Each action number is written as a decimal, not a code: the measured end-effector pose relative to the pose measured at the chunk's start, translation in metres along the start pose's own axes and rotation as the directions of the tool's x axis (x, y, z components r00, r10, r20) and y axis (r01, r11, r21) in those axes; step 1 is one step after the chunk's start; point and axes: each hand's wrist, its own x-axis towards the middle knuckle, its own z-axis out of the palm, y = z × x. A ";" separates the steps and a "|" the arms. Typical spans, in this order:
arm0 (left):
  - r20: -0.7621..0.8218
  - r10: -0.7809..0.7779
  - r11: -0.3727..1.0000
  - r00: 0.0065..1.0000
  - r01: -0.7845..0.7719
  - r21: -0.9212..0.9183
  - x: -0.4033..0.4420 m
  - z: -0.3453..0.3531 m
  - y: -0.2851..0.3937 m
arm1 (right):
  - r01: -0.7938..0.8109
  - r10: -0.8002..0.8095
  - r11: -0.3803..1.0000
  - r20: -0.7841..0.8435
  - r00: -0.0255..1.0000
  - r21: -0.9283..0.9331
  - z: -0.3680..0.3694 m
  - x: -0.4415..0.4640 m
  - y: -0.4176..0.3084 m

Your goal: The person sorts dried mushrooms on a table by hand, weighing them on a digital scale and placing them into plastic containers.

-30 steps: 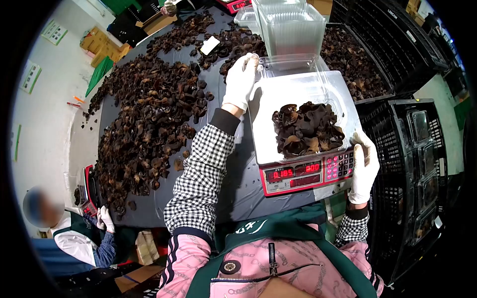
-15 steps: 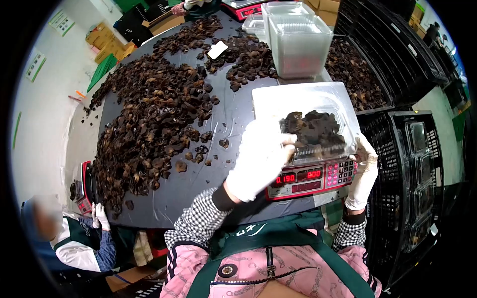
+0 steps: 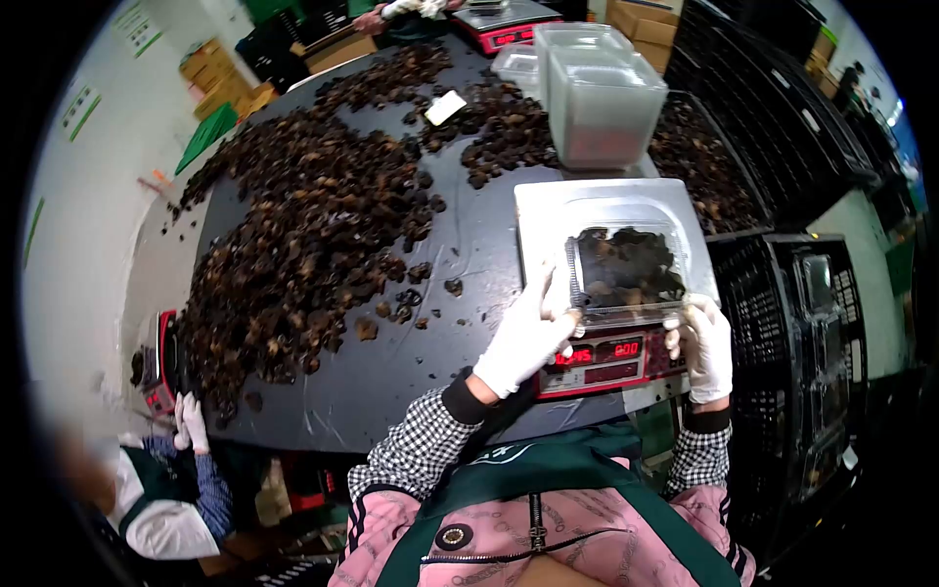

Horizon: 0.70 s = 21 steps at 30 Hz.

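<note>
A clear plastic box (image 3: 626, 315) holding dark wood ear mushrooms (image 3: 631, 264) sits on the metal pan (image 3: 538, 210) of a red electronic scale (image 3: 593, 380). Its ridged edge lies along the left side. I cannot tell whether a lid covers it. My left hand (image 3: 523, 338), in a white glove, grips the box's front left corner with thumb and fingers. Opposite it, my white-gloved right hand (image 3: 704, 347) is closed on the front right corner, fingers curled. Red digits glow on the scale's display below the box, partly hidden by my left hand.
Loose wood ear mushrooms (image 3: 303, 225) spread over the dark table (image 3: 465, 362) to the left. Stacked clear boxes (image 3: 602, 112) stand behind the scale. Black crates (image 3: 773, 333) line the right side, some holding boxes. A co-worker's gloved hands (image 3: 191, 423) are at lower left, another person's at the back.
The box has turned, its ridged edge going from front to left. My left hand moved from over the mushrooms to the corner. My right hand shifted onto the front edge. The display reading changed.
</note>
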 end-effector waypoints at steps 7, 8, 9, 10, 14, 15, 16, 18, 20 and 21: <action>0.113 -0.020 0.973 0.993 0.046 -0.228 0.001 0.005 0.003 | 0.109 -0.106 0.980 -0.028 0.994 0.164 0.007 0.008 0.013; 0.075 -0.016 0.979 0.997 0.031 -0.201 -0.002 0.008 0.006 | 0.109 -0.103 0.984 -0.052 0.993 0.143 0.011 0.004 0.010; 0.059 0.013 0.976 0.998 0.000 -0.216 -0.001 0.010 0.002 | 0.121 -0.110 0.985 -0.087 0.990 0.121 0.015 0.002 0.009; 0.039 0.025 0.978 0.999 -0.017 -0.208 -0.002 0.013 0.002 | 0.117 -0.104 0.985 -0.103 0.989 0.125 0.017 -0.001 0.008; 0.017 0.067 0.969 0.998 -0.060 -0.241 0.003 0.012 -0.006 | 0.123 -0.108 0.974 -0.086 0.990 0.189 0.018 -0.004 0.016; 0.032 0.036 0.960 0.999 -0.026 -0.279 0.008 0.008 -0.014 | 0.086 -0.069 0.972 -0.087 0.994 0.217 0.021 -0.006 0.015; 0.024 0.069 0.955 0.997 -0.059 -0.292 0.004 0.014 -0.012 | 0.040 -0.018 0.959 -0.082 0.996 0.279 0.022 -0.012 0.014; -0.026 0.111 0.956 0.993 -0.114 -0.272 -0.009 0.029 -0.002 | -0.066 0.077 0.894 -0.006 0.997 0.444 0.023 -0.026 0.017; -0.058 0.171 0.971 0.984 -0.178 -0.161 -0.024 0.048 0.001 | -0.009 -0.013 0.867 0.040 0.999 0.498 0.027 -0.046 0.022; -0.052 0.221 0.967 0.974 -0.226 -0.117 -0.034 0.061 0.006 | 0.060 -0.095 0.854 0.040 0.995 0.517 0.029 -0.055 0.020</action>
